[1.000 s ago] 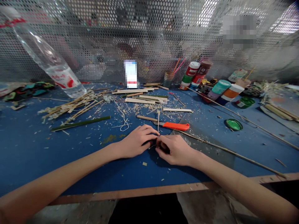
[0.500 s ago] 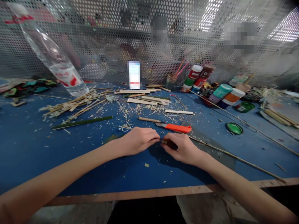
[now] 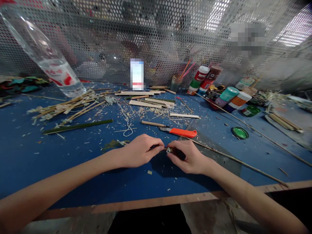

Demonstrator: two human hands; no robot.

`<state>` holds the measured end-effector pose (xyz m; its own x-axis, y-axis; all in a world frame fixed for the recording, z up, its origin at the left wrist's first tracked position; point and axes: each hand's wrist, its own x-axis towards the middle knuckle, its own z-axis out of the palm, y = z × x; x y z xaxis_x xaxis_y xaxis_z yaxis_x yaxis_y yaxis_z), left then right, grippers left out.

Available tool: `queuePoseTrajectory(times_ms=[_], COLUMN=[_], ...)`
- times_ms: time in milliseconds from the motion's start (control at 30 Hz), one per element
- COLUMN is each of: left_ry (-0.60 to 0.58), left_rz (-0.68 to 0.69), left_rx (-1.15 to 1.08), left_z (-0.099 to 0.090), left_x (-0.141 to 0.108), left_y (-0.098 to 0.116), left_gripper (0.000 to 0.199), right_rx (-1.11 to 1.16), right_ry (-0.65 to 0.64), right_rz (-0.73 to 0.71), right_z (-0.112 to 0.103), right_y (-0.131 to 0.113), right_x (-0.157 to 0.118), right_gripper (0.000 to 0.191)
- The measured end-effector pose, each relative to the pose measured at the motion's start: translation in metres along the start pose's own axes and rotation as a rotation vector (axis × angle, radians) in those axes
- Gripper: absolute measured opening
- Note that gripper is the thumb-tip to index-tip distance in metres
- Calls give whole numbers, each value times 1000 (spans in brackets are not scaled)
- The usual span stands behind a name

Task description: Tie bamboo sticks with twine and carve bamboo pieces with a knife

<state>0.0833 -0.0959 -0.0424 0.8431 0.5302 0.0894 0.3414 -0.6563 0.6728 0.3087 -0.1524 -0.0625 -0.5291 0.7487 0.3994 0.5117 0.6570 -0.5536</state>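
Perforated metal screen [image 3: 122, 39] is rising behind a blue workbench [image 3: 26, 162], and pale wood shavings are lying scattered across its top. Near the bench's front edge, the left hand [image 3: 141, 150] and the right hand [image 3: 188, 157] are meeting, curled inward and grasping a small speckled piece [image 3: 168, 150] between them rather than clenching into fists. The piece is sitting right at the fingertips, mostly hidden and too small to identify. It is probably light and fragile, so a gentle pinch at its exposed edges seems safest, since firm squeezing could crush it or let it slip.

Just beyond the hands, an orange-handled utility knife [image 3: 182, 132] is lying with its blade pointing left, and a wooden dowel [image 3: 152, 123] is resting beyond the blade. A long bamboo stick [image 3: 234, 159] is stretching away past the right hand. Well left of the left hand, a green bamboo strip [image 3: 78, 126] and a heap of split bamboo sticks [image 3: 68, 109] are lying on the bench. Far beyond the right hand, paint jars [image 3: 202, 78] are crowding against the screen.
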Motion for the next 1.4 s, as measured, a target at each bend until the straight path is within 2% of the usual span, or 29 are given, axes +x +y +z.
queuePoseTrajectory(times_ms=[100,167,333,467,667,767,1000,1167,1400], left_ry=[-31,-29,37,85,85,68,167,132,137], left_rz=[-29,-45,-68,-16,87,95,75,77,102], left_rx=[-38,-43,-16,36,24,20,11,-27,-6], left_z=[-2,-3,-3,-3,-3,-2,5,4,5], left_x=[1,1,1,-1,-3,-4,-5,-5,-6], left_y=[3,4,5,6,4,4,5,6,6], left_gripper=[27,27,22,22,21,21,25,24,23], right_rx=[11,-18,-125,-203,-205,-212,-274,-250,-236], right_ry=[-23,7,97,131,50,30,48,2,5], right_rz=[-42,-59,-111,-166,-244,-250,-209,-194,-246], right_z=[-3,-3,-1,1,-1,-1,-1,-3,-2], right_y=[0,1,3,7,10,8,5,4,2], right_x=[0,-1,0,-1,-2,-1,-1,-1,1], right_gripper=[16,17,11,6,13,12,18,18,15])
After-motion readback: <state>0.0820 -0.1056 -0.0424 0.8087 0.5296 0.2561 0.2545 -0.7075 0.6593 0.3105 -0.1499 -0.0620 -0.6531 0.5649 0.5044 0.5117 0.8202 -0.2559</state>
